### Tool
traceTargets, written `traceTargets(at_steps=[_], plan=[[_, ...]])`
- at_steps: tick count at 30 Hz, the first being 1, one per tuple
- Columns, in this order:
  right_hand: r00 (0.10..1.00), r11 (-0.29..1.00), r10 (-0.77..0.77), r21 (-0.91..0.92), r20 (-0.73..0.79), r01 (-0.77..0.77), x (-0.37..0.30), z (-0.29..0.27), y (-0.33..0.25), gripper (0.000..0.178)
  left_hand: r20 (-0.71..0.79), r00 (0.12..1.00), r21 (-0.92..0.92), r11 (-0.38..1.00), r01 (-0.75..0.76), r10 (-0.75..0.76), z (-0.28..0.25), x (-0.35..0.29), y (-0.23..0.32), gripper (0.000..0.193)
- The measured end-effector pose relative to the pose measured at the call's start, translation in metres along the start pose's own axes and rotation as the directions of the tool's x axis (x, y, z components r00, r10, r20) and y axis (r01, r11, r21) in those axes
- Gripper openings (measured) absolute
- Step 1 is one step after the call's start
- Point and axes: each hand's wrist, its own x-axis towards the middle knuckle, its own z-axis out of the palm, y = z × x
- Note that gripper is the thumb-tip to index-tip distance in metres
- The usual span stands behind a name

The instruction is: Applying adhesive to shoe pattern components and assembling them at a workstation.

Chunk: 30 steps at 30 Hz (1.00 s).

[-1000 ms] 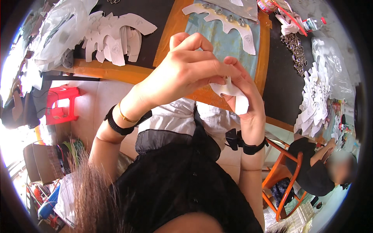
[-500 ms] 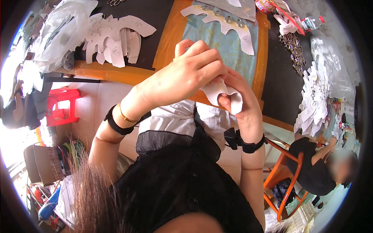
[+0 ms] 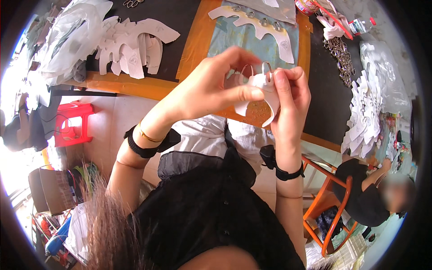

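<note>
A curved white die-cut piece (image 3: 260,82) with metal rings standing up from its upper edge hangs in front of me, above the table's near edge. My right hand (image 3: 291,96) pinches its right end between thumb and fingers. On the left, my left hand (image 3: 209,85) has its thumb stretched along the front of the piece. Its other fingers are parted from the thumb, blurred, above the rings. Part of the piece shows in that gap; the rest of its left end is hidden. Beyond, a similar white piece (image 3: 259,28) with several rings lies on the blue-green mat (image 3: 225,38).
White cut pieces (image 3: 135,47) are piled at the left, beside plastic bags (image 3: 74,40). Metal rings (image 3: 338,58) and more white pieces (image 3: 364,117) lie at the right. A red stool (image 3: 74,123) stands left; a seated person (image 3: 362,193) is at the right near an orange chair (image 3: 326,211).
My left hand has drawn its thumb and fingers apart. My right hand has turned and risen slightly, and the rings on the held piece have come into sight.
</note>
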Motion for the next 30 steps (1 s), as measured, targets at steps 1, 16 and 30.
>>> traceTargets(at_steps=[1, 16, 30], plan=[[0.999, 0.999, -0.031, -0.015, 0.013, 0.031, -0.003, 0.0, -0.001, 0.012, 0.064, 0.996, 0.082, 0.995, 0.054, -0.06, -0.001, 0.002, 0.001, 0.042], [0.767, 0.768, 0.494, 0.207, 0.41, -0.606, 0.006, -0.017, 0.006, 0.027, -0.007, 0.967, 0.341, 0.91, -0.236, 0.254, -0.014, 0.014, -0.011, 0.013], [0.941, 0.91, 0.218, -0.402, 0.26, -0.099, -0.026, -0.025, -0.015, 0.028, 0.045, 0.994, 0.44, 0.895, 0.069, -0.099, 0.014, 0.011, 0.004, 0.029]])
